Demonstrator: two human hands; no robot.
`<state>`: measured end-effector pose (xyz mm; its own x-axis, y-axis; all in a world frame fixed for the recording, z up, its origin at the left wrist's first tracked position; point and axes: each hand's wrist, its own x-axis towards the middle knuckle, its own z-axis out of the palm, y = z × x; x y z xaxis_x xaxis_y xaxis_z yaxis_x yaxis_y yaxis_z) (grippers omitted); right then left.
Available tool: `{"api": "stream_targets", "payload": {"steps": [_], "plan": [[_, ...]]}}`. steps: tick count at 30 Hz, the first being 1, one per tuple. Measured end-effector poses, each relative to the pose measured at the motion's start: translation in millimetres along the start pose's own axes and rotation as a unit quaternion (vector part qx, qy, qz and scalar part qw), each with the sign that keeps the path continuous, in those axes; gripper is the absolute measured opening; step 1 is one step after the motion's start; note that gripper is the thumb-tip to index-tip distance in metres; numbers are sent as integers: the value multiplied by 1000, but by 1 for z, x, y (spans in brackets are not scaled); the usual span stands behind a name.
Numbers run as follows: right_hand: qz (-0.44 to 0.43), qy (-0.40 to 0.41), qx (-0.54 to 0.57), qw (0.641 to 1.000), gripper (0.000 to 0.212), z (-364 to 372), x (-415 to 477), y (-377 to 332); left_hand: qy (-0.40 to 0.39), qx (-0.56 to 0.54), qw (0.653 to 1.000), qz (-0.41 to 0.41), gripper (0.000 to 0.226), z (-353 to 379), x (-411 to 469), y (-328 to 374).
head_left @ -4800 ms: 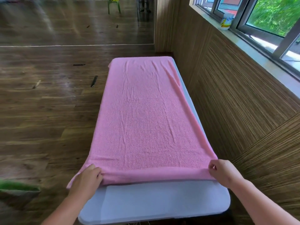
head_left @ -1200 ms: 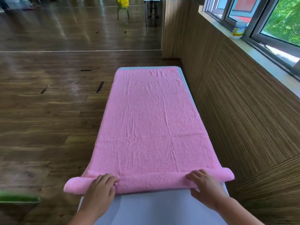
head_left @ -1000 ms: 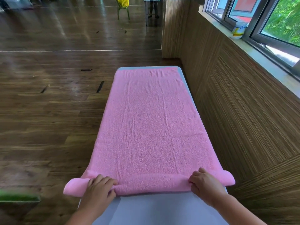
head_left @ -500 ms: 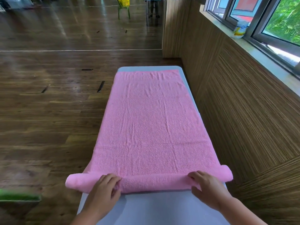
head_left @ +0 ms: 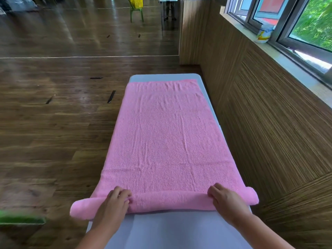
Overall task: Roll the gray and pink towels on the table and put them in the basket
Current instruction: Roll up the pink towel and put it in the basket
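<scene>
Left hand [head_left: 112, 203], right hand [head_left: 226, 200], fingers curled over rolled end of pink towel [head_left: 167, 141] — apparently gripping it

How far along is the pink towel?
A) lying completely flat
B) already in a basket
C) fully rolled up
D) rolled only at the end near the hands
D: the left hand and right hand grip a slim roll at the near end of the pink towel, while the rest lies flat along the table.

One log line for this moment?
pink towel: near end rolled, rest flat on table | left hand: grips roll | right hand: grips roll
</scene>
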<state>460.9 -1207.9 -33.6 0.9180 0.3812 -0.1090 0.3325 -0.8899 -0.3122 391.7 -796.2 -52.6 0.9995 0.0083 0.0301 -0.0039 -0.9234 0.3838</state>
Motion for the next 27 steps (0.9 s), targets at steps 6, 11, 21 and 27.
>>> {"api": "stream_targets", "payload": {"steps": [6, 11, 21, 27], "plan": [[-38, -18, -75, 996, 34, 1, -10, 4, -59, 56, 996, 47, 38, -4, -14, -5], [-41, -99, -70, 992, 31, -13, 1, 2, -31, 93, 993, 60, 17, -7, -12, -3], [-34, -5, -15, 999, 28, -3, 0, 2, 44, 39, 998, 37, 29, -2, -6, -1], [-62, -14, -82, 995, 17, -11, 5, -2, -30, 111, 993, 19, 39, -7, -5, 2]]}}
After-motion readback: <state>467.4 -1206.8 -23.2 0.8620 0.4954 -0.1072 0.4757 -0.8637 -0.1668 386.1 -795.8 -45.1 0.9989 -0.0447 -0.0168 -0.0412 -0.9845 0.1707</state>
